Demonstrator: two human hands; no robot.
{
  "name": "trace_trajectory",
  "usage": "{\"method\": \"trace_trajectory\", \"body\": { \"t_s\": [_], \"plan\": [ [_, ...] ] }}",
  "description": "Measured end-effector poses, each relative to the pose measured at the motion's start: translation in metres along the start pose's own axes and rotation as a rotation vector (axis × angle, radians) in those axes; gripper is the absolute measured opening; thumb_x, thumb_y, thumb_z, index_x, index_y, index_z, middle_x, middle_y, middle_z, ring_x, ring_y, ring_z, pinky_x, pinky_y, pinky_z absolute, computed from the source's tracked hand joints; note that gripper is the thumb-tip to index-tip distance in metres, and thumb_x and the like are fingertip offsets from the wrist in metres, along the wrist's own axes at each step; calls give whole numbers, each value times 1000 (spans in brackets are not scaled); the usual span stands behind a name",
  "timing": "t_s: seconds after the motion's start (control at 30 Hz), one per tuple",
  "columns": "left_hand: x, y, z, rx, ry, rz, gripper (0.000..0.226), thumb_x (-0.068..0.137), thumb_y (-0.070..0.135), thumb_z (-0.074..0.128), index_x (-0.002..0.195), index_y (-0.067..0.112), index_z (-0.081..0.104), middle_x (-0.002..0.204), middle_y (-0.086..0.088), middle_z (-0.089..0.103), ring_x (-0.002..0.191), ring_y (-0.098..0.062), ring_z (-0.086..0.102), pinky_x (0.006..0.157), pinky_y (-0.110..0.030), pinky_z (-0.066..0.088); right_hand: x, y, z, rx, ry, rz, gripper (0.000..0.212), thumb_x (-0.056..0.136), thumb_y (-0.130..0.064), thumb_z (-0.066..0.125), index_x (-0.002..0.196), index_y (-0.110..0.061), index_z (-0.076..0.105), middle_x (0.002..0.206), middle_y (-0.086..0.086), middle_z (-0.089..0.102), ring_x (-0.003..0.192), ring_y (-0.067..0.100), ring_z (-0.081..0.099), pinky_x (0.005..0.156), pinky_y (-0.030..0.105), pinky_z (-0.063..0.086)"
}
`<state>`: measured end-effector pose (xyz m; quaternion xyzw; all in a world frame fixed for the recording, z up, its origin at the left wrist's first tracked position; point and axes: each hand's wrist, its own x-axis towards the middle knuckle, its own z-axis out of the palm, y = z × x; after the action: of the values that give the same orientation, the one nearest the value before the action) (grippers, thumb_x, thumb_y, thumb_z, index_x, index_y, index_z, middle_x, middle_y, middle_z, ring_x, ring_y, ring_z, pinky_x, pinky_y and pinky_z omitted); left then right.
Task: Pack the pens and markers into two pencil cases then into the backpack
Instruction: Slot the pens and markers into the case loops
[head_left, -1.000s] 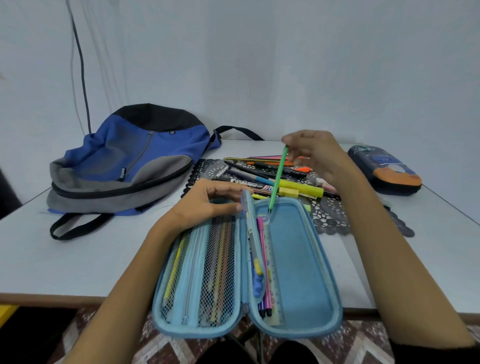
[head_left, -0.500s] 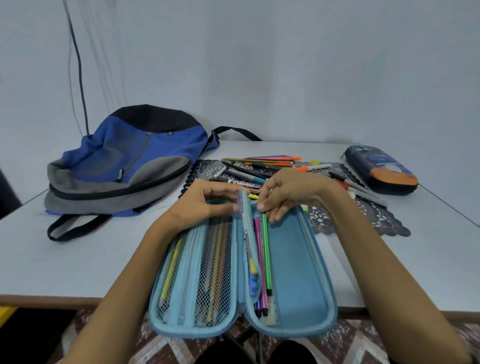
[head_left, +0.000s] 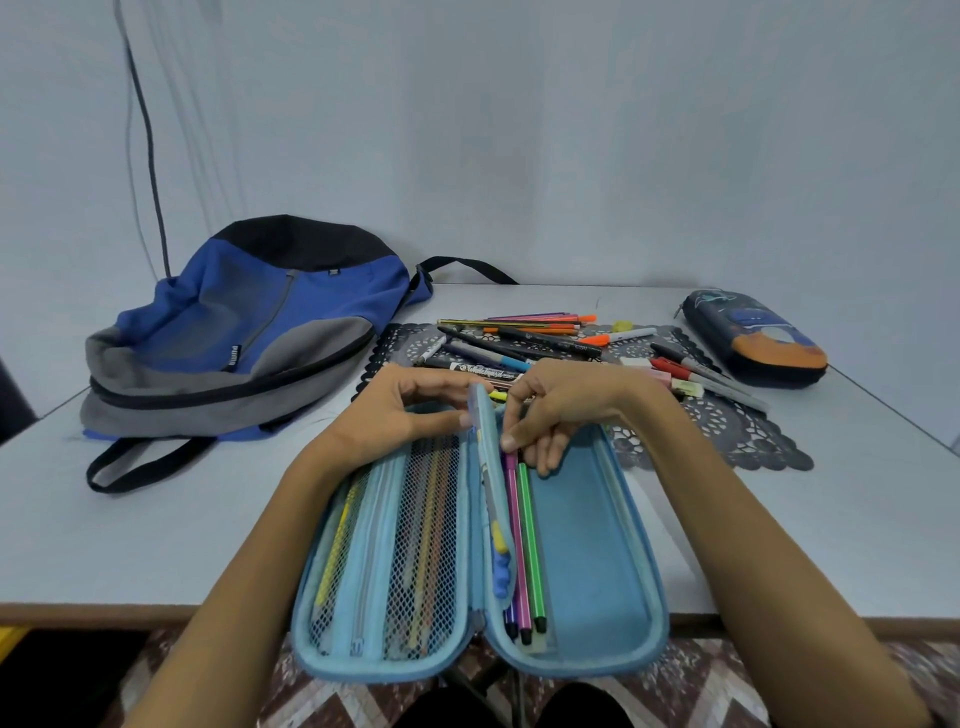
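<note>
My left hand (head_left: 410, 410) pinches the top of the soft middle flap (head_left: 485, 431) of the open pencil case (head_left: 597, 545), tipping it aside. My right hand (head_left: 561, 410) curls its fingers round the top end of the green pen (head_left: 531, 545), which lies in the right half just beside the pink pen (head_left: 514, 535). These feel light, stiff and smooth, likely to roll, so I judge an end grip best. More pens (head_left: 519, 343) lie on the mat (head_left: 727, 431) behind.
</note>
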<state>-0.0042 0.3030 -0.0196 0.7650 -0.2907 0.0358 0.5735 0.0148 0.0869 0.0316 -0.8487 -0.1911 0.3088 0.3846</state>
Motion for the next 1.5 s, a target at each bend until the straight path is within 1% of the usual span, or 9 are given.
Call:
{"method": "trace_trajectory", "body": {
  "t_s": [0.2,0.37,0.53,0.8,0.93,1.1,1.23,1.33,1.5],
  "plan": [
    [0,-1,-1,1,-4,-9,39,75,11,75,114,9,70,102,-4,76,97,-13,71,89,-23,53,-19,13,-34,237,482,-182,9,88,-11,68,94,-4,68,82,15,69,59,15,64,50,20,50],
    [0,-2,-2,-24,2,-33,39,73,14,75,112,13,71,102,-3,76,96,-10,70,89,-23,53,-27,60,-70,31,916,79,14,86,4,64,87,-7,71,77,7,66,62,14,57,54,24,46],
    [-1,1,0,-19,-8,-26,37,75,11,74,111,15,71,102,-1,76,96,-10,71,89,-22,53,-19,79,-74,-202,870,310,16,76,3,74,87,-9,77,93,10,71,94,23,63,86,36,51],
    [-1,1,-1,-10,-6,-31,38,75,12,75,114,12,71,103,-8,76,100,-20,71,94,-29,54,-11,82,-70,-244,915,326,15,71,3,75,85,-2,75,93,13,73,94,27,66,87,41,54],
    [-1,1,0,-10,-8,-27,38,75,13,74,113,12,71,103,-8,76,98,-19,71,94,-30,54,-20,76,-71,-28,1023,84,17,73,4,73,80,-12,71,79,6,68,79,19,64,79,35,56],
    [-1,1,-1,-4,-8,-25,39,75,15,75,114,12,71,103,-7,76,100,-20,71,94,-29,54,-28,51,-67,558,1181,-551,27,80,4,71,105,-5,65,78,8,69,74,20,69,68,29,57],
    [-1,1,-1,1,-6,-23,40,75,15,74,115,12,70,104,-7,76,100,-18,71,92,-27,54,-36,33,-61,779,1026,-717,34,80,3,72,108,-11,57,72,6,72,72,24,70,67,26,56],
    [-1,1,-1,-1,-11,-23,38,75,15,74,113,14,71,103,-5,76,99,-16,71,93,-27,53,-36,27,-55,779,717,-546,32,75,4,70,102,-7,55,73,7,72,65,19,70,62,22,57],
    [0,1,-1,-2,-14,-25,39,75,15,74,113,14,71,103,-5,76,99,-16,71,93,-27,53,-32,18,-36,327,257,-195,32,77,-2,72,106,-1,59,73,15,71,61,19,70,59,21,57]
  ]
}}
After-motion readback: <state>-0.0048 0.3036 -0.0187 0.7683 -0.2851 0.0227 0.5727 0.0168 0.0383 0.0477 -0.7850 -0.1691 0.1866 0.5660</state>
